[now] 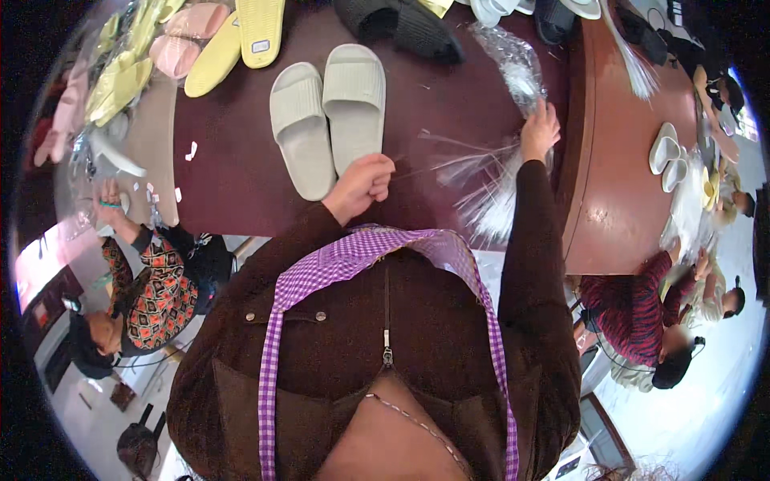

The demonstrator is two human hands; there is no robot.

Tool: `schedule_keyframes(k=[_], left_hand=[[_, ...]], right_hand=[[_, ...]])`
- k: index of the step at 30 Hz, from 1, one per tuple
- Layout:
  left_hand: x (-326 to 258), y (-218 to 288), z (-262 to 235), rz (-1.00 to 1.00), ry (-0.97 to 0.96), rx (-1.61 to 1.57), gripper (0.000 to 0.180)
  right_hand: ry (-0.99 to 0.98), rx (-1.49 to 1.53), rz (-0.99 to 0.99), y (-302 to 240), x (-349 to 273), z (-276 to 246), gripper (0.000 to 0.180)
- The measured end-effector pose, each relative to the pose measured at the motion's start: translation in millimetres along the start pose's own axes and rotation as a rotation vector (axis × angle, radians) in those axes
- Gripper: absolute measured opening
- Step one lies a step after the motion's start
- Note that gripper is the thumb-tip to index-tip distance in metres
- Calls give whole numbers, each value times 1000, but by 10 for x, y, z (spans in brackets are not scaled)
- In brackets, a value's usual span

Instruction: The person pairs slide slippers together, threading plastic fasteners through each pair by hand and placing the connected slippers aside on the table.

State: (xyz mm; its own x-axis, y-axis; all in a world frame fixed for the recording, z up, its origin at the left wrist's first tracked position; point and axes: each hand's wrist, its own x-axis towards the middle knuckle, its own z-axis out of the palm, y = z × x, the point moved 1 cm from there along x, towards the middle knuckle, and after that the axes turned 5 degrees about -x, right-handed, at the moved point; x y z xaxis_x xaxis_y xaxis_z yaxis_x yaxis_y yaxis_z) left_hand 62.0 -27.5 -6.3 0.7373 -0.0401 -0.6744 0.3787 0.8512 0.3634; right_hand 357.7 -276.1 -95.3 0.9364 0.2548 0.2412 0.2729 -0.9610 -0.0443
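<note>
A pair of pale grey slide slippers [353, 80] lies on the dark red table in front of me, toes away from me. My left hand [365, 186] is closed near the heel of the right-hand slipper. Its fingertips pinch a thin clear plastic strand that runs faintly toward the right. On the right, my right hand [540, 132] is wrapped round a bundle of fine clear plastic strands [491, 200], which fan out toward me below the hand. A clear plastic wrapper [510, 60] extends beyond the same hand.
Yellow slippers [261, 32], pink slippers [188, 40] and black slippers [401, 28] lie at the far side. A brown table [618, 184] adjoins on the right, bearing white slippers [667, 156] and another strand bundle [630, 60]. Co-workers [164, 289] sit on both sides.
</note>
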Motion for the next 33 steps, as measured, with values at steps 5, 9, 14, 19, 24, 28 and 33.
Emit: schedule_keyframes(k=[5,9,14,19,24,28,33], left_hand=[[-315,371,-77,199,54,-136,7],[-605,670,-375,337,28,-188,9],[-817,680,-455,340,-23,-184,11],[-830,662,-269,346,-76,-278,13],[-758,537,-141,428,-45,-369,14],[-744,346,-196,415,-90,-373,14],[-856,50,-410,299,-140,-448,14]], right_hand=[[7,10,-55,118,121,30,40],[-7,5,-62,275,158,-12,40],[33,-162,-30,42,131,-395,38],[157,362,-67,-600,-245,-987,28],[-1118,1396,112,-1872,-1353,-1799,26],[-1233,1672,487,-2199,-1601,-1686,31],[-1122,1910,715,-2225,-1639,-1369,29]])
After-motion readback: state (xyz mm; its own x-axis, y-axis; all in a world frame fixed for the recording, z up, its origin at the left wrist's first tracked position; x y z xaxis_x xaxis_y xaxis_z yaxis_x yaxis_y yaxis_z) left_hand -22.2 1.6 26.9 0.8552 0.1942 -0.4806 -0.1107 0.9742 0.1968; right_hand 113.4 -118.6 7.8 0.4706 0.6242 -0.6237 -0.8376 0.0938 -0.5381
